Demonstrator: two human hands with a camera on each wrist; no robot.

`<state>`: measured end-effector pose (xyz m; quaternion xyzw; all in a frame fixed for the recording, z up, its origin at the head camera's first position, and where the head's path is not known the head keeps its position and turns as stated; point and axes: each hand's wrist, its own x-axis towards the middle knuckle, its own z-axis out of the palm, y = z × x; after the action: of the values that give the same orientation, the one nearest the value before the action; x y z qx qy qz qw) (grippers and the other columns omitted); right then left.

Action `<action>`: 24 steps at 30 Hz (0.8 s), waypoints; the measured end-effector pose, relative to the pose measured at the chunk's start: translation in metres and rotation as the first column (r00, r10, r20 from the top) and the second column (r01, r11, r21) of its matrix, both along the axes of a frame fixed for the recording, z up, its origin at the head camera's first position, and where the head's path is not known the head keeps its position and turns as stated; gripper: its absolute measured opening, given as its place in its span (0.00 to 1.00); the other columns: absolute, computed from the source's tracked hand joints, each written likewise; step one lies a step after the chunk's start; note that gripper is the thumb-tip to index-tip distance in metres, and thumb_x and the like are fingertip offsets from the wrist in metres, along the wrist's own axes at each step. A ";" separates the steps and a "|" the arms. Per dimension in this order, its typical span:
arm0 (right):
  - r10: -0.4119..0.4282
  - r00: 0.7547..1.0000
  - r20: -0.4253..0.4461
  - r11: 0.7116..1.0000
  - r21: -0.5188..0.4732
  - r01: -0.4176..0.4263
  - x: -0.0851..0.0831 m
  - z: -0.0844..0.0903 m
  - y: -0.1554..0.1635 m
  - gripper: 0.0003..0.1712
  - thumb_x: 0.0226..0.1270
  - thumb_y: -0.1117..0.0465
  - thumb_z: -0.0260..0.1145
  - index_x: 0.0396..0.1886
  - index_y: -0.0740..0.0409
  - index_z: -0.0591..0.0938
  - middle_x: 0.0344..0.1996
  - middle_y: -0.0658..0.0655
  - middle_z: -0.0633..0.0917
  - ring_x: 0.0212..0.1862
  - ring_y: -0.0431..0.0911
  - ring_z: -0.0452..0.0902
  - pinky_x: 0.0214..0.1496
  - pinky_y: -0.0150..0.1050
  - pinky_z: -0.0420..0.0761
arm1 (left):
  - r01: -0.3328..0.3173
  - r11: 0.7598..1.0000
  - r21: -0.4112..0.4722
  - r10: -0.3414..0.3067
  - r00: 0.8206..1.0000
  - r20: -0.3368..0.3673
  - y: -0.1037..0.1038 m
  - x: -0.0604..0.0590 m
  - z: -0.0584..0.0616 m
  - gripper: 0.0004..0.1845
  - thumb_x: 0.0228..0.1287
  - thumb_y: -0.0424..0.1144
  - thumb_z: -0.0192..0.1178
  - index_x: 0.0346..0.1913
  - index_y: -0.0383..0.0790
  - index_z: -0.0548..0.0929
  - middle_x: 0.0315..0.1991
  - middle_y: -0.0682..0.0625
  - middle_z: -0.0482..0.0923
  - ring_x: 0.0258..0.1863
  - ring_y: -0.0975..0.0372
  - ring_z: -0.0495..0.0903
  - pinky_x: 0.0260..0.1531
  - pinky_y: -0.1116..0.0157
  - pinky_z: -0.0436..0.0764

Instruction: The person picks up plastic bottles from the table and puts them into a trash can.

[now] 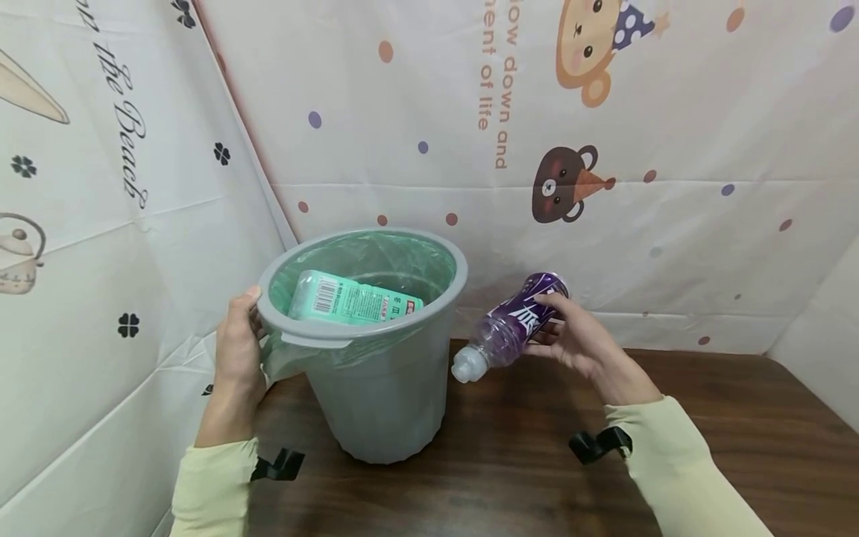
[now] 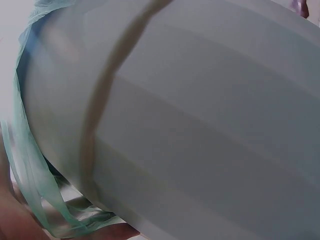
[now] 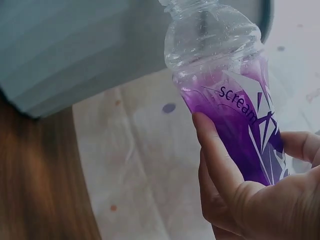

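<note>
A grey trash can [image 1: 392, 406] lined with a thin green bag [image 1: 403, 257] stands on the table. My left hand [image 1: 238, 350] grips its rim at the left side, fingers over the edge and bag. In the left wrist view the can's wall [image 2: 200, 125] fills most of the picture, and the bag's loose edge hangs by the hand. Inside the can lies a bottle with a green label [image 1: 359, 298]. To the right of the can, my right hand [image 1: 570, 335] holds a clear plastic bottle with a purple label [image 3: 235, 120], its neck tilted down toward the can.
The dark wood table [image 1: 510, 462] runs under the can and off to the right. Printed white cloth [image 1: 376, 119] hangs behind it, with another cloth wall [image 1: 87, 298] close on the left. Black straps [image 1: 599, 445] sit at both wrists.
</note>
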<state>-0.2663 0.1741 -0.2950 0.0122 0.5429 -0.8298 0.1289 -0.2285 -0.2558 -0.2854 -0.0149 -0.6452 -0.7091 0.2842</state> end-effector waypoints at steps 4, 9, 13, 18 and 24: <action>0.021 1.000 -0.017 0.999 -0.028 -0.022 0.006 0.009 -0.001 0.48 0.81 0.54 0.57 0.83 0.47 0.36 0.68 0.65 0.59 0.70 0.61 0.61 0.58 0.55 0.82 | 0.000 1.000 0.003 0.000 1.000 0.004 0.000 0.000 -0.001 0.23 0.83 0.53 0.48 0.35 0.49 0.88 0.31 0.58 0.84 0.41 0.62 0.76 0.54 0.60 0.62; 0.031 0.998 -0.048 0.999 -0.043 -0.033 0.012 0.021 -0.003 0.48 0.80 0.55 0.58 0.83 0.46 0.37 0.68 0.65 0.58 0.69 0.60 0.61 0.60 0.54 0.81 | -0.008 1.000 0.000 0.008 1.000 0.005 0.000 0.001 0.000 0.22 0.82 0.54 0.48 0.36 0.49 0.88 0.31 0.58 0.84 0.41 0.62 0.77 0.54 0.61 0.62; 0.037 0.998 -0.052 0.997 -0.061 -0.040 0.016 0.028 -0.006 0.49 0.80 0.55 0.59 0.83 0.45 0.36 0.69 0.65 0.56 0.72 0.60 0.58 0.62 0.55 0.79 | -0.006 1.000 0.005 0.006 1.000 0.007 0.000 0.001 0.000 0.22 0.82 0.54 0.48 0.36 0.49 0.88 0.31 0.58 0.85 0.41 0.62 0.77 0.54 0.61 0.62; 0.055 0.997 -0.045 0.995 -0.084 -0.059 0.018 0.034 -0.007 0.53 0.80 0.55 0.61 0.84 0.45 0.33 0.72 0.66 0.54 0.75 0.60 0.55 0.65 0.57 0.75 | -0.018 1.000 0.001 0.018 1.000 0.014 0.000 0.001 -0.001 0.22 0.82 0.54 0.48 0.36 0.49 0.88 0.31 0.58 0.85 0.41 0.62 0.77 0.54 0.61 0.62; 0.088 0.995 -0.054 0.991 -0.099 -0.093 0.019 0.043 -0.008 0.53 0.79 0.53 0.62 0.84 0.49 0.34 0.71 0.65 0.55 0.73 0.60 0.58 0.64 0.56 0.77 | -0.016 1.000 -0.004 0.016 1.000 0.010 0.000 0.001 -0.001 0.22 0.82 0.54 0.48 0.36 0.49 0.88 0.31 0.58 0.85 0.42 0.62 0.77 0.55 0.60 0.62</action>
<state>-0.2470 0.1666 -0.2524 -0.0396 0.5029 -0.8497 0.1532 -0.2279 -0.2554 -0.2863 -0.0068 -0.6480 -0.7055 0.2869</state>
